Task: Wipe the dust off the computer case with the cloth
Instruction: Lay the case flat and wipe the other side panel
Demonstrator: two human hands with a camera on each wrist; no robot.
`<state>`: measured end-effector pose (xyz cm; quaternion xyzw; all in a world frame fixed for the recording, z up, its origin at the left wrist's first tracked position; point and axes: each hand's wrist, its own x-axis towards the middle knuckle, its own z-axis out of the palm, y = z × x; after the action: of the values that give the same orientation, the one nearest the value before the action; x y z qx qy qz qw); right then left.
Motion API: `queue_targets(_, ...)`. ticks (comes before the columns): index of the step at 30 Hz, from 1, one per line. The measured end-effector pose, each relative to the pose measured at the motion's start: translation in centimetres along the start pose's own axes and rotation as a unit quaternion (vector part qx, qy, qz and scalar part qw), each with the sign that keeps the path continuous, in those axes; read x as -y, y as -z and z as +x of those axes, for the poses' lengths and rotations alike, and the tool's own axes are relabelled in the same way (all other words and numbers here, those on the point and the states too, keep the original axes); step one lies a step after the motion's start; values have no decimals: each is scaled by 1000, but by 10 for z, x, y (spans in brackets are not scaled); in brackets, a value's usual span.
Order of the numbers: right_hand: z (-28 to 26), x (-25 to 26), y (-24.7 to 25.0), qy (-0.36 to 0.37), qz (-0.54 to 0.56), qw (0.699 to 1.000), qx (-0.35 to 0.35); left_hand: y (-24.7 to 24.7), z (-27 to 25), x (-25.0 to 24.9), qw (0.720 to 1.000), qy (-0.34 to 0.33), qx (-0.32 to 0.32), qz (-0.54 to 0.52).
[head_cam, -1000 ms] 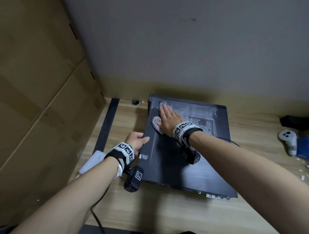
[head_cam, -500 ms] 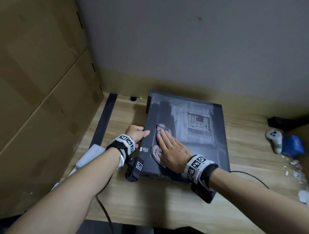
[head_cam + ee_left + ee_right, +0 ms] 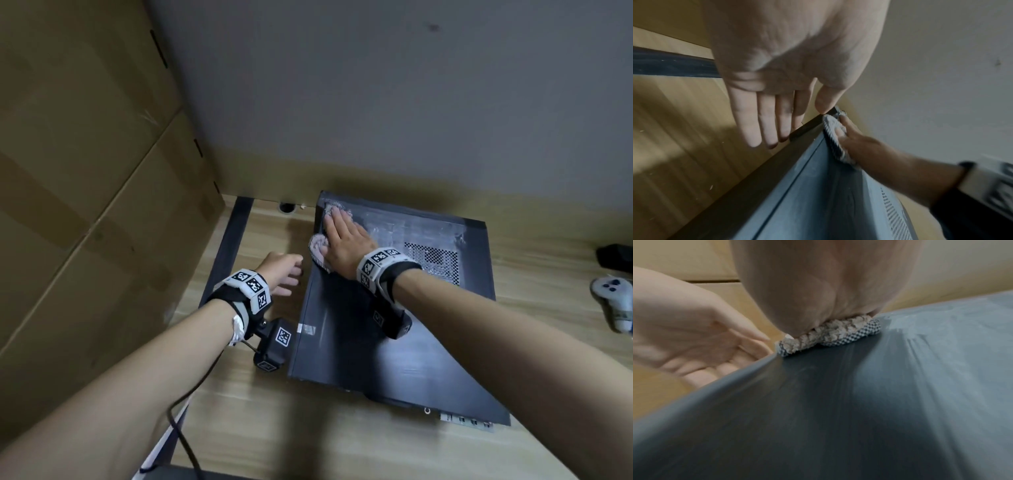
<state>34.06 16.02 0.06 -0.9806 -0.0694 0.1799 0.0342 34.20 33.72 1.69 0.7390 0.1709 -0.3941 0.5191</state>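
A black computer case (image 3: 394,335) lies flat on the wooden desk, its far half still pale with dust around a vent grille (image 3: 433,260). My right hand (image 3: 346,240) lies flat on a grey and white cloth (image 3: 318,247) at the case's far left corner, fingers straight, pressing it down. The cloth (image 3: 830,335) shows bunched under the palm in the right wrist view, with the case (image 3: 838,410) below it. My left hand (image 3: 282,270) is beside the case's left edge with straight fingers (image 3: 764,123) by the side wall (image 3: 760,175); touch is unclear. The cloth (image 3: 833,138) shows there too.
Large cardboard boxes (image 3: 85,171) stand close on the left and a grey wall (image 3: 376,85) behind. A white game controller (image 3: 613,301) and a dark object (image 3: 616,255) lie at the right. A black cable (image 3: 185,438) runs off the desk's near edge. A cable hole (image 3: 287,206) sits at the back.
My right hand has slid the cloth from the case's near left part back up to its far left corner. The left hand has stayed by the case's left edge.
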Motion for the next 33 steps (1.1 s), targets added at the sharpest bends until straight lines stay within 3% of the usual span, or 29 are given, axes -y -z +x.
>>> queue_targets(7,48,-12,13,-32,16,999,-9,-8,-3,-9,1000,1,-5,8)
queue_targets(15,-24,12,-11,32,-31,999,-19,-11,-9,-1,999,-11,-30,1)
queue_targets(21,-65,29,-32,64,-47,997,-18,-6,-9,1,1000,-10,5,-16)
queue_targets(33,67,-14,26,11,-13,1000,10,-3,16,-13,999,24,31,-15)
